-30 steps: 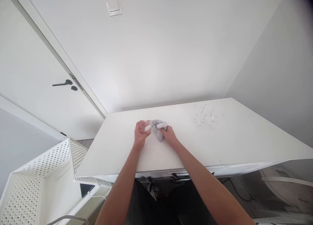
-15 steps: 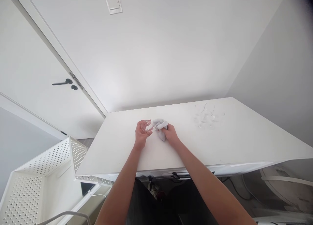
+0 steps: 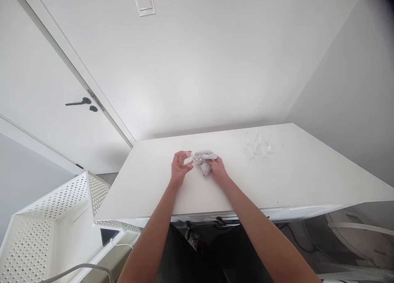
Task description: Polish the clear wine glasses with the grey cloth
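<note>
My left hand (image 3: pixel 179 167) is wrapped round the bowl of a clear goblet-like glass (image 3: pixel 186 158), which lies sideways with its rim toward the left. A light grey cloth (image 3: pixel 205 168) is bunched in my right hand (image 3: pixel 218 167). Folds of the cloth lie against the foot end of the glass, between the two hands. Both hands are over the middle of the white tabletop (image 3: pixel 147 184). The fingertips of my right hand are partly hidden by the cloth.
Several clear stemmed glasses (image 3: pixel 260 145) stand close together on the tabletop to the right. Behind it rises a white wall (image 3: pixel 197 69). A white perforated shelf unit (image 3: pixel 33 242) stands at the lower left, near a door with a black handle (image 3: pixel 78 102).
My right hand and the cloth have shifted slightly to the right, and more of the glass's stem end shows. My left hand keeps its hold on the bowl.
</note>
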`<state>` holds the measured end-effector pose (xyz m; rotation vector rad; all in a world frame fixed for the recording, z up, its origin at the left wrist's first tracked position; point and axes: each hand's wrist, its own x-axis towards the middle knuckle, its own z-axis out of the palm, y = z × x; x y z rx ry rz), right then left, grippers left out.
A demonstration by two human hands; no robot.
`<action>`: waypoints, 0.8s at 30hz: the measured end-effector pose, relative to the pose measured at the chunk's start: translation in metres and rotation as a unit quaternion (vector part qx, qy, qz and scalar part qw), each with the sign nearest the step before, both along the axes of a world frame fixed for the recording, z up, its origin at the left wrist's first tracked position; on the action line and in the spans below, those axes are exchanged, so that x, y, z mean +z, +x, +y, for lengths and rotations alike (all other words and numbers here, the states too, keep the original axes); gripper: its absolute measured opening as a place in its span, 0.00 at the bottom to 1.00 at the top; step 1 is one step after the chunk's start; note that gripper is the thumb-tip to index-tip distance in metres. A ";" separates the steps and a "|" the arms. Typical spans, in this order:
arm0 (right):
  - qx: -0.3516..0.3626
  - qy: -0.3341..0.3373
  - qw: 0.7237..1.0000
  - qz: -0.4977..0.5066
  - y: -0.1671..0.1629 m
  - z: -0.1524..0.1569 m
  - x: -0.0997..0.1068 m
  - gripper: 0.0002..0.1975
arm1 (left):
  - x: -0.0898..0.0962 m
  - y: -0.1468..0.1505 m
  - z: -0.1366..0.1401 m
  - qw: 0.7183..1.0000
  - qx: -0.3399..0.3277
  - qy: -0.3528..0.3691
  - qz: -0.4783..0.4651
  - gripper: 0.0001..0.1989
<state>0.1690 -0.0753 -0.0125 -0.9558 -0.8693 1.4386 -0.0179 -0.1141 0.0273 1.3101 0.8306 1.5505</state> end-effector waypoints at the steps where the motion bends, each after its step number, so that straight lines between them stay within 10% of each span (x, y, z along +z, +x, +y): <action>1: -0.016 -0.012 1.000 0.018 0.001 0.001 0.000 0.20 | 0.000 0.000 0.001 1.000 0.012 0.001 -0.011 0.31; 8: 0.057 0.039 0.998 -0.008 -0.008 -0.003 0.001 0.18 | -0.002 -0.001 0.001 1.000 0.012 -0.009 0.002 0.32; 13: -0.053 0.032 0.987 -0.151 -0.004 -0.003 -0.002 0.15 | -0.002 0.000 -0.002 1.000 -0.001 -0.008 0.010 0.32; 24: -0.069 0.030 0.991 -0.112 -0.002 -0.003 0.000 0.19 | -0.009 -0.001 0.004 1.000 -0.009 0.007 0.009 0.33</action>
